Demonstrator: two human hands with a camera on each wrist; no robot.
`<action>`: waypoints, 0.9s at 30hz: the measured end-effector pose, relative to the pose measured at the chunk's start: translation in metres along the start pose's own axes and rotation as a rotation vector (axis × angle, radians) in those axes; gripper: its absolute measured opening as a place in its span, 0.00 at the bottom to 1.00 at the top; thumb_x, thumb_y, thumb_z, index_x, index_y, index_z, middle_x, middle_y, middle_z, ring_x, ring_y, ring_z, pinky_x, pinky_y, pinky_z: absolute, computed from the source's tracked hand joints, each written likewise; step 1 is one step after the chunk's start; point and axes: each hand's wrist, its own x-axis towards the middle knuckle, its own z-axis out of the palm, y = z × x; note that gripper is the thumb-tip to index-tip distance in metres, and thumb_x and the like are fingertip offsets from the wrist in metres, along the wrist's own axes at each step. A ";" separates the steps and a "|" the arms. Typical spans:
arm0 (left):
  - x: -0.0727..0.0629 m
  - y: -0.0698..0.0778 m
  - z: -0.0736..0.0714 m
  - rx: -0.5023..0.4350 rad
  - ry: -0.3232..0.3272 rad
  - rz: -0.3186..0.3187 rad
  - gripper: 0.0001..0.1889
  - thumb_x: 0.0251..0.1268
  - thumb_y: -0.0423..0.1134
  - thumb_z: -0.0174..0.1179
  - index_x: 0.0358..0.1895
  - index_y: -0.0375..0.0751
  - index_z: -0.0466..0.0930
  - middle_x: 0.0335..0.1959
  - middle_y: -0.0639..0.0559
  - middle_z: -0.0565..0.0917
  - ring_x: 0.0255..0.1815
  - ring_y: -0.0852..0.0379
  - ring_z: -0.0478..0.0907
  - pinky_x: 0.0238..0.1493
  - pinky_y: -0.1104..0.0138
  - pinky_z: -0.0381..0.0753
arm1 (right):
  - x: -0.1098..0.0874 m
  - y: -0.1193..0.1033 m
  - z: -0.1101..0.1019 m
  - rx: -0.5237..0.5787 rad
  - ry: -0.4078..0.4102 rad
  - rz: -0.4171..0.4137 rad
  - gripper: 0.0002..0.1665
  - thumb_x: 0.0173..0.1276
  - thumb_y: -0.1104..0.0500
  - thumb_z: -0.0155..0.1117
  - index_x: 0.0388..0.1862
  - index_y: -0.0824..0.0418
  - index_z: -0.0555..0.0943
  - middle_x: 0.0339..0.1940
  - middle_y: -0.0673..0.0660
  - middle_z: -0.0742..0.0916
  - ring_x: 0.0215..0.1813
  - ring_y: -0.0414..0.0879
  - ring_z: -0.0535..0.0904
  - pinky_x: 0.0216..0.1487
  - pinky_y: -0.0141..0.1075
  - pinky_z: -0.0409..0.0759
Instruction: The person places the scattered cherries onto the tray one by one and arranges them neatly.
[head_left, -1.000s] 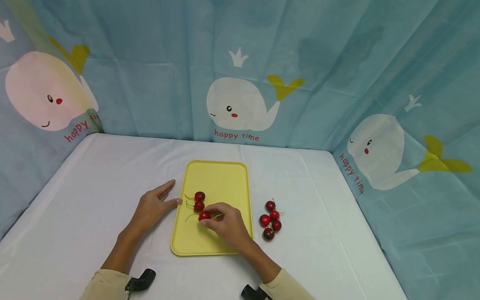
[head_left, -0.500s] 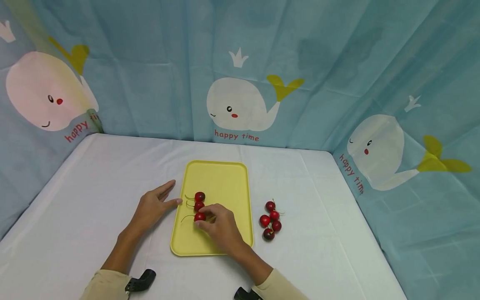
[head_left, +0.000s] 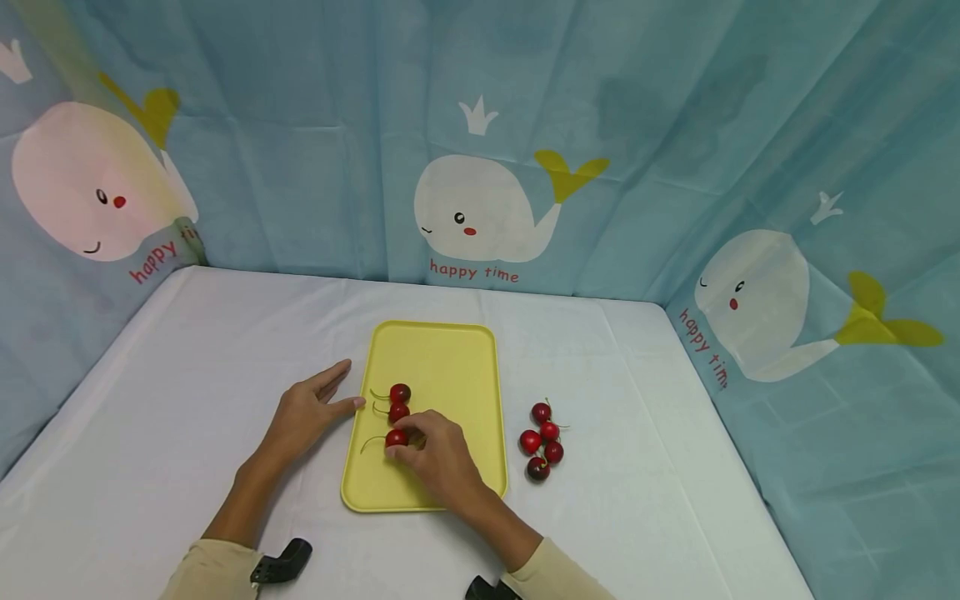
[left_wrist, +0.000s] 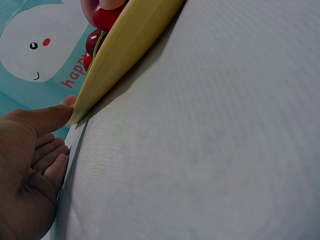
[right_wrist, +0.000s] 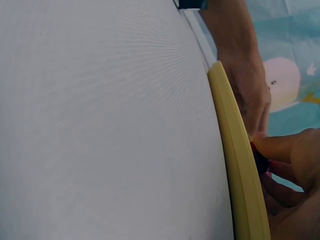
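Observation:
My right hand [head_left: 442, 457] pinches a red cherry [head_left: 396, 438] between thumb and fingers, low over the yellow tray [head_left: 442, 358]. The cherry's stem points left. Just beyond it, two more cherries lie in a column on the tray: a middle cherry [head_left: 398, 412] and a far, darker cherry [head_left: 400, 392], stems also to the left. My left hand [head_left: 303, 417] rests beside the tray's left edge, fingers extended, its thumb touching the rim. In the left wrist view that thumb [left_wrist: 55, 117] meets the tray corner. The right wrist view shows the pinched cherry [right_wrist: 260, 160] partly hidden by fingers.
Right of the tray, several loose cherries [head_left: 550, 431] lie in a cluster on the white tablecloth [head_left: 637, 500]. A blue curtain [head_left: 300, 167] with whale prints stands behind the table and along both sides.
My right hand has moved left and slightly nearer with the pinched cherry, bringing it roughly under the other two. The left hand and tray have stayed put.

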 end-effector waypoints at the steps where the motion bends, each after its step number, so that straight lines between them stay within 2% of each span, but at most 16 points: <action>1: 0.000 0.000 0.000 0.002 0.001 0.000 0.44 0.69 0.50 0.73 0.82 0.40 0.64 0.80 0.41 0.69 0.81 0.42 0.67 0.76 0.53 0.69 | 0.000 0.000 0.000 -0.003 -0.001 0.000 0.17 0.65 0.58 0.81 0.52 0.60 0.90 0.44 0.50 0.90 0.40 0.36 0.81 0.41 0.22 0.83; 16: 0.000 0.001 0.000 0.008 -0.005 0.004 0.43 0.70 0.50 0.73 0.82 0.39 0.64 0.80 0.40 0.68 0.81 0.41 0.67 0.76 0.53 0.69 | 0.000 -0.001 -0.001 -0.005 -0.007 0.024 0.18 0.64 0.58 0.81 0.52 0.59 0.89 0.43 0.49 0.89 0.41 0.37 0.82 0.42 0.22 0.83; 27: 0.000 -0.001 0.000 0.003 0.003 0.015 0.44 0.69 0.50 0.74 0.82 0.39 0.64 0.80 0.40 0.69 0.80 0.42 0.67 0.75 0.54 0.70 | -0.001 0.003 -0.003 -0.009 0.012 -0.009 0.19 0.64 0.58 0.81 0.53 0.58 0.89 0.44 0.50 0.89 0.43 0.38 0.84 0.43 0.23 0.84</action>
